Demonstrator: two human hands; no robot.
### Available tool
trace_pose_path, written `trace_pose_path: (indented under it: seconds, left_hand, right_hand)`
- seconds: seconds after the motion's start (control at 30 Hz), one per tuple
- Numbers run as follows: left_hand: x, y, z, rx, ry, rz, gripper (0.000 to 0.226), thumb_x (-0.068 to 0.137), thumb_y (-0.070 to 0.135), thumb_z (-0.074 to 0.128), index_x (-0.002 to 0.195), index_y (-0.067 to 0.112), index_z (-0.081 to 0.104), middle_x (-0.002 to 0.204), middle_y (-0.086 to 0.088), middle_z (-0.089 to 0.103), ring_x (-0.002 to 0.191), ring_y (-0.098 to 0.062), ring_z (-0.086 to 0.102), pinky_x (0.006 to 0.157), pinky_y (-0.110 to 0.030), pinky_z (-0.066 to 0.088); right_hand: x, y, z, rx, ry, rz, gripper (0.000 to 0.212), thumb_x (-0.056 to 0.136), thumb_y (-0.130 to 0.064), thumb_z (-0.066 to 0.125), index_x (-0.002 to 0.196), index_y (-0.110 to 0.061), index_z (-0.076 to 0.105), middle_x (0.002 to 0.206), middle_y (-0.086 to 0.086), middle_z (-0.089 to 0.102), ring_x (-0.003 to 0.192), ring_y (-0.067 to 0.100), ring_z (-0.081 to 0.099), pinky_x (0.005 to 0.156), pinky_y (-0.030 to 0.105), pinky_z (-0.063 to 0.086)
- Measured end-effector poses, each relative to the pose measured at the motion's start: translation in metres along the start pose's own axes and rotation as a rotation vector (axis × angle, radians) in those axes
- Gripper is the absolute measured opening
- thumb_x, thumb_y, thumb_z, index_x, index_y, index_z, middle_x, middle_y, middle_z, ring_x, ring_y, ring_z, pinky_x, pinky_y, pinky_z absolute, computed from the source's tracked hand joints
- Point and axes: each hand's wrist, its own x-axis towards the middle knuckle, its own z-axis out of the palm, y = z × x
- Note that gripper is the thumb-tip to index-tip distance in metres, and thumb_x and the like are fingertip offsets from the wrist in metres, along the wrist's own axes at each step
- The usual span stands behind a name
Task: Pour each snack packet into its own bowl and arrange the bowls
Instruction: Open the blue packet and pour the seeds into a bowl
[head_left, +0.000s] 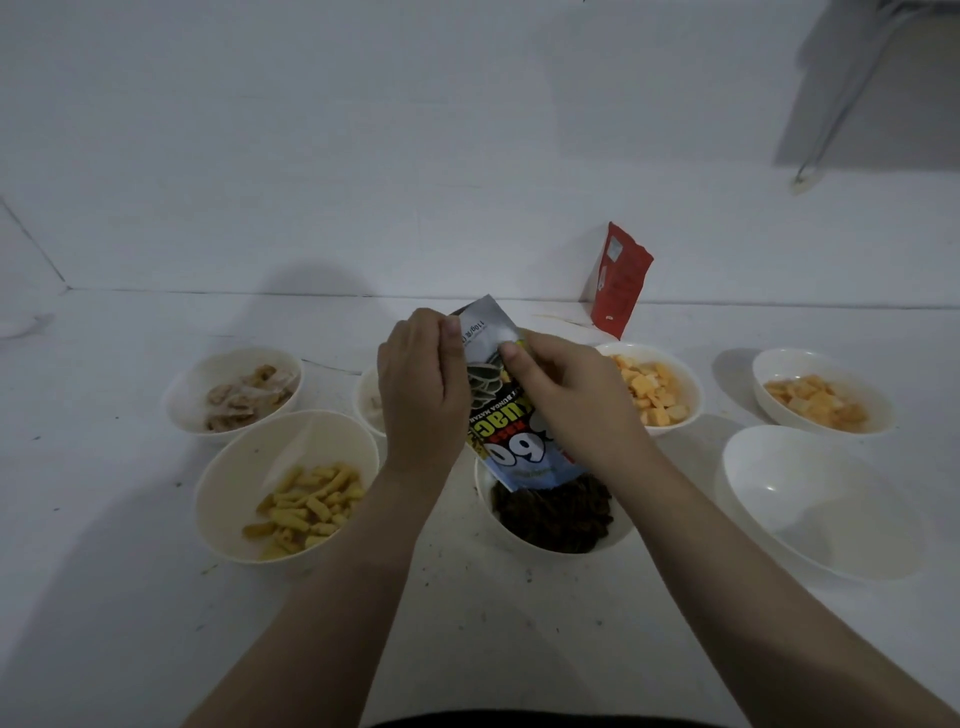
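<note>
Seven white bowls stood on the white table (130, 597); the largest, near right, was the empty bowl (810, 499). Both hands held a blue seed packet (498, 410) upside down, its mouth over the middle bowl (618, 538) of dark seeds (556, 514). The left hand (421, 384) and right hand (566, 395) each pinched its upturned base. A red packet (618, 280) leaned against the wall.

7 white bowls (810, 499): 6 filled, 1 empty. 2 snack packets: sunflower seed packet (498, 415), red packet (621, 283). 2 hands (421, 384).
</note>
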Motion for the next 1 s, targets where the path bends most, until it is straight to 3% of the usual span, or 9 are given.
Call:
trace_pose_path:
  seconds: [0.1,0.27,0.37,0.47,0.57,0.67,0.8,0.9,1.0]
  left_hand:
    - [-0.003,0.004,0.001,0.002,-0.011,0.009,0.029,0.101,0.024,0.034,0.080,0.009,0.047,0.072,0.003,0.043,0.067,-0.020,0.044,0.064,-0.038,0.039]
    - [-0.006,0.006,0.001,-0.034,-0.022,0.020,0.032,0.101,0.026,0.037,0.081,0.006,0.050,0.076,0.002,0.046,0.072,-0.016,0.043,0.067,-0.035,0.039]
    - [-0.015,0.004,0.006,-0.164,-0.094,-0.070,0.040,0.099,0.046,0.040,0.104,0.010,0.057,0.105,0.005,0.047,0.103,-0.005,0.044,0.089,-0.026,0.042]
    - [-0.023,0.006,0.012,-0.376,-0.207,-0.240,0.051,0.091,0.059,0.048,0.132,0.031,0.038,0.132,0.002,0.038,0.129,-0.016,0.041,0.103,-0.036,0.044]
    - [-0.026,0.017,0.016,-0.730,-0.283,-0.502,0.073,0.082,0.057,0.058,0.140,0.037,0.018,0.134,0.003,0.046,0.121,-0.012,0.055,0.088,-0.028,0.054]
    - [-0.026,0.020,0.022,-0.954,-0.331,-0.725,0.072,0.081,0.042,0.062,0.143,0.028,0.028,0.125,-0.006,0.063,0.113,-0.021,0.064,0.088,-0.039,0.056]
    - [-0.022,0.025,0.026,-0.964,-0.374,-0.706,0.046,0.083,0.035,0.063,0.121,0.008,0.059,0.110,-0.009,0.073,0.103,-0.024,0.070,0.082,-0.035,0.055]
    - [-0.018,0.028,0.028,-0.914,-0.384,-0.681,0.043,0.087,0.033,0.065,0.121,0.008,0.058,0.108,-0.007,0.073,0.098,-0.021,0.071,0.075,-0.030,0.057]
    - [-0.015,0.029,0.030,-0.846,-0.412,-0.639,0.050,0.084,0.044,0.069,0.124,0.016,0.056,0.113,-0.005,0.071,0.104,-0.021,0.069,0.084,-0.040,0.057]
  right_hand:
    - [0.002,-0.008,0.002,0.028,0.057,0.000,0.038,0.100,-0.040,0.051,0.062,-0.043,0.052,0.056,-0.030,0.057,0.060,-0.010,0.055,0.055,0.009,0.036]
    - [-0.004,-0.005,0.001,0.050,0.120,0.003,0.038,0.099,-0.040,0.053,0.062,-0.044,0.052,0.057,-0.028,0.058,0.061,-0.007,0.056,0.055,0.010,0.034]
    - [-0.013,0.005,-0.006,0.154,0.152,0.024,0.026,0.100,-0.039,0.053,0.082,-0.034,0.071,0.074,-0.019,0.071,0.076,-0.003,0.065,0.065,0.022,0.050]
    - [-0.020,0.018,-0.011,0.216,0.189,0.049,0.028,0.100,-0.038,0.053,0.094,-0.021,0.075,0.082,-0.006,0.074,0.082,0.008,0.069,0.072,0.037,0.056]
    - [-0.026,0.024,-0.013,0.306,0.201,0.073,0.028,0.101,-0.032,0.053,0.083,-0.020,0.071,0.074,-0.005,0.071,0.075,0.007,0.067,0.067,0.031,0.053]
    - [-0.032,0.027,-0.014,0.387,0.255,0.101,0.028,0.101,-0.027,0.052,0.086,-0.013,0.071,0.081,0.002,0.073,0.077,0.007,0.068,0.068,0.025,0.053]
    - [-0.035,0.029,-0.012,0.516,0.346,0.184,0.030,0.101,-0.030,0.050,0.100,-0.006,0.069,0.092,0.008,0.073,0.088,0.019,0.071,0.075,0.036,0.058]
    - [-0.037,0.027,-0.012,0.585,0.390,0.204,0.038,0.101,-0.034,0.051,0.138,-0.026,0.052,0.126,-0.005,0.066,0.116,0.009,0.063,0.093,0.034,0.055]
    - [-0.037,0.022,-0.019,0.614,0.315,0.221,0.044,0.101,-0.041,0.046,0.143,-0.033,0.045,0.135,-0.011,0.059,0.123,0.002,0.056,0.103,0.035,0.050]
